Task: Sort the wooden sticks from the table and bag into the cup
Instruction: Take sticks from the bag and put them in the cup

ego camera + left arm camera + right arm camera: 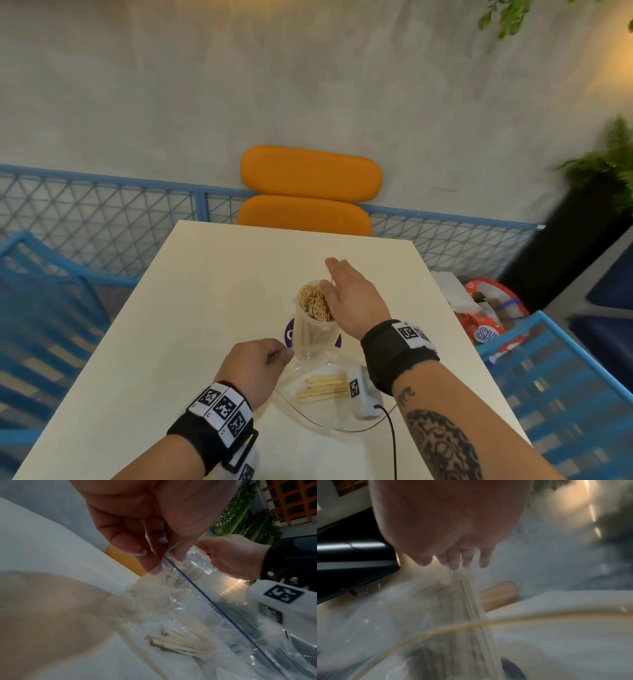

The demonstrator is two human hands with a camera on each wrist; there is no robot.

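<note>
A clear plastic cup (310, 339) stands mid-table, packed with upright wooden sticks (315, 303). My right hand (349, 294) hovers over its mouth with fingers stretched out, thumb by the rim. In the right wrist view the fingertips (453, 563) touch the tops of blurred sticks (471, 601) that run down inside the cup rim (471, 625). A clear zip bag (308, 407) lies in front of the cup with several sticks (323, 387) inside. My left hand (257, 359) pinches the bag's (188, 601) top edge, lifting it; its sticks (180, 643) lie flat.
A purple round mark (289, 334) shows under the cup. An orange chair (310, 192) stands at the table's far end, with blue mesh fencing (102, 212) behind it. Blue chairs flank both sides. A red bag (486, 308) sits right of the table. A black cable (390, 428) crosses near me.
</note>
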